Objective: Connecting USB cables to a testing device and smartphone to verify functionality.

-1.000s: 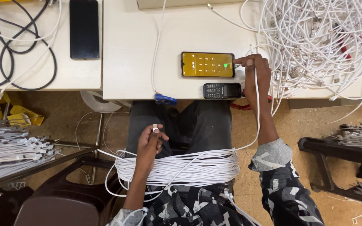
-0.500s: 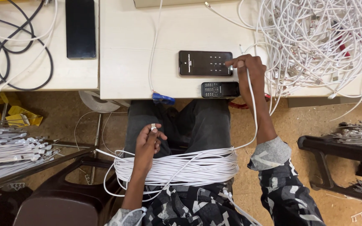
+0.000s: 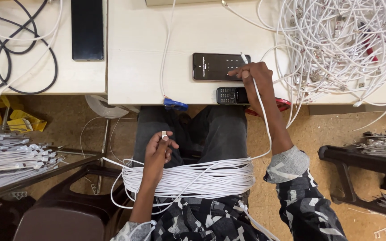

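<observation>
While the right hand [image 3: 256, 76] rests on the pale worktop [image 3: 135, 67], its fingers pinch the thin plug end of a white cable [image 3: 264, 125], whose tip pokes up just above the knuckles, and one fingertip touches the right end of a dark smartphone [image 3: 217, 66] lying flat with its screen dimly lit. Just below that phone, at the worktop's near edge, lies a small black keypad phone [image 3: 232, 95], partly covered by the same hand. The cable runs from the right hand down along the forearm to a thick bundle of white cables [image 3: 188, 179] heaped across the person's lap. The left hand [image 3: 158, 151] hovers over the lap just above that bundle, thumb and forefinger closed on a small white connector [image 3: 164, 134] held upright. To the right on the worktop sprawls a large tangled pile of white cables [image 3: 340, 40] with metal plugs showing among the loops. Another white cable [image 3: 166, 53] runs down the worktop to a blue clip [image 3: 175, 105] at its front edge. On a second worktop to the left lie a black tablet-like slab [image 3: 87, 29] and looped black cords [image 3: 18, 53]. At lower left, more white cables [image 3: 10, 156] lie stacked in straight rows, and a dark stand [image 3: 362, 160] sits on the floor at right.
</observation>
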